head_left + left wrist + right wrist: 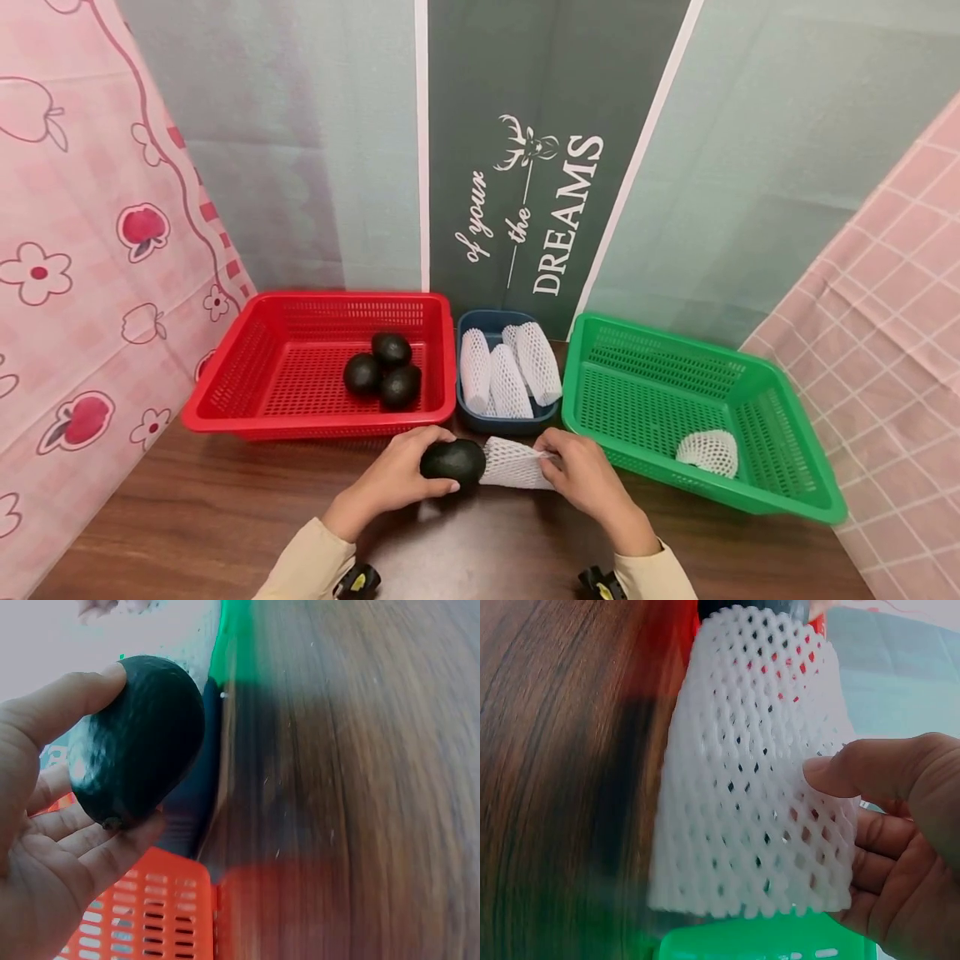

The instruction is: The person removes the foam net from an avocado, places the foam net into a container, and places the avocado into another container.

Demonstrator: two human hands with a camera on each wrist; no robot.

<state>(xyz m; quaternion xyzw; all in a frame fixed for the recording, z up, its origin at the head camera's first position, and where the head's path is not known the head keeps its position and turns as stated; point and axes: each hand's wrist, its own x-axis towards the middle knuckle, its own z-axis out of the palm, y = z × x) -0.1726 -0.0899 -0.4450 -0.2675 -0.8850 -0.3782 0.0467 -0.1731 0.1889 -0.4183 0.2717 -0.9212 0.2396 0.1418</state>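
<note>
A dark, glossy, oval avocado (454, 464) is gripped between left thumb and fingers; a white foam net sleeve (513, 467), its end meeting the avocado, is pinched by the right hand (588, 477). The left hand (393, 475) is kept apart from it, over the table (517, 542), before the blue bin (506, 427) near the far edge.

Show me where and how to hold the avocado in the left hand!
Try holding the avocado by its left end, coming from the left, with thumb and fingers on opposite sides, like the left hand does. It's a rounded oval, its length running toward the white foam net sleeve, so that grip probably leaves the right end clear.
</note>
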